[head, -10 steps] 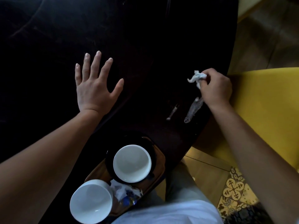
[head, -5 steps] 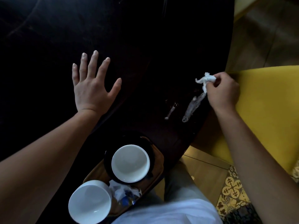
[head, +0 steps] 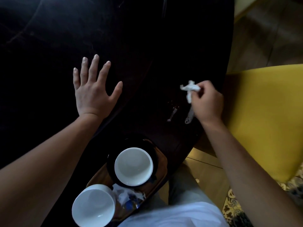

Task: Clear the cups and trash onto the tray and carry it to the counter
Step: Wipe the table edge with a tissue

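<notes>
From my feed I see the left hand (head: 91, 94) lying flat on the dark table (head: 147, 46) at centre left of the frame, its grip spread wide, fingers straight and fanned toward the top edge, forearm running down to the lower left corner. The right hand (head: 207, 102) sits at centre right near the table's edge, knuckles up, its grip pinching a crumpled white napkin (head: 190, 89) between thumb and fingertips; the wad sticks out to the left of the fist and a twisted tail hangs down from it. Just below that hand I make out two pale streaks (head: 188, 116) on the table, slanted from lower left to upper right. At bottom centre a wooden tray (head: 161, 174) lies with its long axis running diagonally from lower left to upper right, carrying a white cup (head: 133, 166) on a black saucer (head: 111, 159), a second white cup (head: 93, 205) lower left, and crumpled trash (head: 129, 196) between them. A yellow seat (head: 265, 112) fills the right side
</notes>
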### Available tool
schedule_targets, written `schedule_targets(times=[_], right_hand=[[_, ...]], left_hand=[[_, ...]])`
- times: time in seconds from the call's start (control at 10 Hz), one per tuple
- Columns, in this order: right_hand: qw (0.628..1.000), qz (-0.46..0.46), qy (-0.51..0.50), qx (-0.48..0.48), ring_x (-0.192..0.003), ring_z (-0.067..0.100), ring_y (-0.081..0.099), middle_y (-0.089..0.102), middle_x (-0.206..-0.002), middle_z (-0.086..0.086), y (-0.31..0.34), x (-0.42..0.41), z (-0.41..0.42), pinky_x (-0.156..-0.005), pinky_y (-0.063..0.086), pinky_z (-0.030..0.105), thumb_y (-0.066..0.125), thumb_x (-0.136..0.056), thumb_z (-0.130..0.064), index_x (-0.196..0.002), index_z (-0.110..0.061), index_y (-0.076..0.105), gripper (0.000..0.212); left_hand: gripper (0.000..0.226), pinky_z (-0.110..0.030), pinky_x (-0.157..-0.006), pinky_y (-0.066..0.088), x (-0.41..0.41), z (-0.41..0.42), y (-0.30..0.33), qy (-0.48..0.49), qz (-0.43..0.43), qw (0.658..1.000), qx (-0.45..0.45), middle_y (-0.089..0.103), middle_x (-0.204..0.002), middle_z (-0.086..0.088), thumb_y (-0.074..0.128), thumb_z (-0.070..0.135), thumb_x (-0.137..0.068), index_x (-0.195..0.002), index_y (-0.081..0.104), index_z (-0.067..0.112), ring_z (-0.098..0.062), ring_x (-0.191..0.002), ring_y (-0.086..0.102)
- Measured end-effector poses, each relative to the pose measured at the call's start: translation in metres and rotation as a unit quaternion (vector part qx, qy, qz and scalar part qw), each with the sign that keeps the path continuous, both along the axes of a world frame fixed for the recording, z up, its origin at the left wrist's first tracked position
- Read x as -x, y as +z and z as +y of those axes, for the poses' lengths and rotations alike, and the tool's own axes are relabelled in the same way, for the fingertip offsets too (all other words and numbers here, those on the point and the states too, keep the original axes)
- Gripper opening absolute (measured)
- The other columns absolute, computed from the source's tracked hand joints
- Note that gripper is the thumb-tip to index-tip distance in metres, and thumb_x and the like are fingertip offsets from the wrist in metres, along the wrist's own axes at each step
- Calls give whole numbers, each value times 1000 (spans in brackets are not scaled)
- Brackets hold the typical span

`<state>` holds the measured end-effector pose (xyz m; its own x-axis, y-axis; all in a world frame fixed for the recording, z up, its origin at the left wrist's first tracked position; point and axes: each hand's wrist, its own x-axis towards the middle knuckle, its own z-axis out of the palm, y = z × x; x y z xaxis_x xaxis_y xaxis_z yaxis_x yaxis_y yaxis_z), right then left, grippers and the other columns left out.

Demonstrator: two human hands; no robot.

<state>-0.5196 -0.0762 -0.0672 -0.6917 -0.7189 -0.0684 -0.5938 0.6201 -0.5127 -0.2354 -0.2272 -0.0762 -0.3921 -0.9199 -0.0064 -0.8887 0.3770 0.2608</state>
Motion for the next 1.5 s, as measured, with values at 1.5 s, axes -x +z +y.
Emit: schedule_targets(times=[1.5], right_hand=[[986, -15, 165, 1, -76, 18, 64, 68, -86, -1, -6, -55, 4, -60, 49, 31, 65, -86, -16, -97, -18, 71, 12]], left_hand=[[69, -55, -127, 4, -1, 0, 1, -4, -1, 1000, 3, 18, -171, -4, 44, 61, -100, -158, 36, 25, -29, -159, 7]])
